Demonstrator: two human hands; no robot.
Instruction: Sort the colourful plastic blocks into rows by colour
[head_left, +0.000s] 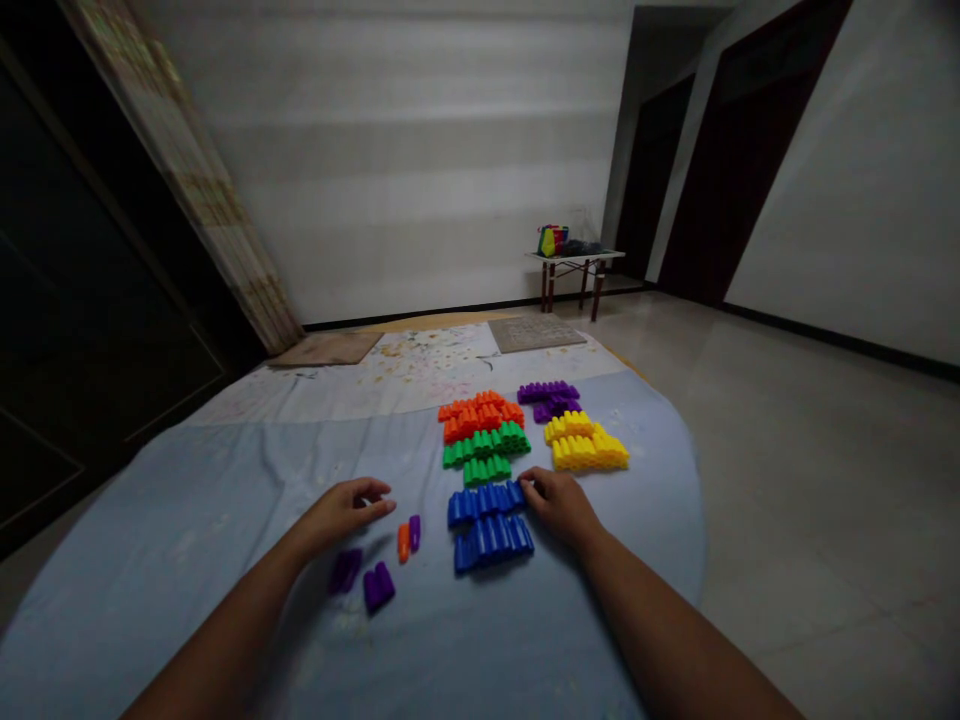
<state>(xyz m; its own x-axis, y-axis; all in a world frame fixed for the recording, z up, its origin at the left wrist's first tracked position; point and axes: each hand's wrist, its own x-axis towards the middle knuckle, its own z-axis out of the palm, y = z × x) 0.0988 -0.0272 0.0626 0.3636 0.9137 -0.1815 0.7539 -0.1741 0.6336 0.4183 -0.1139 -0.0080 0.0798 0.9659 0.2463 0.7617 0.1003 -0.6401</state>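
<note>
Rows of blue pieces [491, 540] lie on the light blue cloth, with my right hand [559, 503] at the right end of the upper row. Its fingers are bent and touch or nearly touch that end. Over the cloth on the left, my left hand [349, 510] is empty, its thumb and fingers apart. Just right of it lie an orange piece [403, 543] and a purple piece [415, 533]. Below are more purple pieces [379, 587]. Behind the blue rows sit green pieces [487, 450] and orange pieces [480, 413].
Yellow pieces [589, 447] and a purple group [550, 398] stand at the right of the cloth [247, 530]. Two flat mats lie at the far edge, a brown one [330, 348] and a grey one [536, 334]. A small table [611, 255] stands beyond.
</note>
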